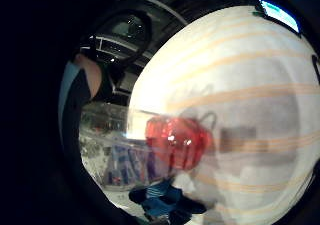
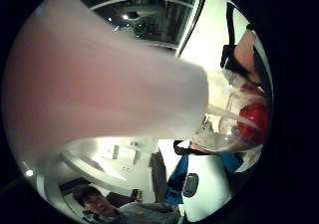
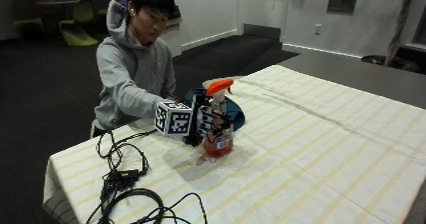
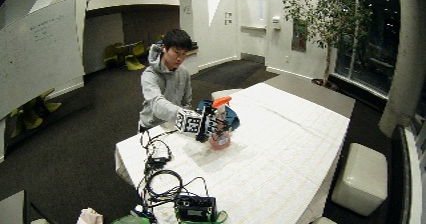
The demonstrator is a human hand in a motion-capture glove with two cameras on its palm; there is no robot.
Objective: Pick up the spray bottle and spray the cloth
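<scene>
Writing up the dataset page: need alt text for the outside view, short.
A seated person's gloved right hand grips an upright spray bottle with an orange nozzle on a striped tablecloth; a blue cloth lies just behind it, black cables at the near corner.

The gloved right hand [image 3: 208, 120] covers the middle of the spray bottle [image 3: 217, 118], so its finger positions on the trigger cannot be made out. The blue cloth [image 3: 234, 115] lies mostly hidden behind the spray bottle. In the thumb side palm view, a blurred pale finger [image 2: 99, 79] blocks most of the spray bottle.
</scene>
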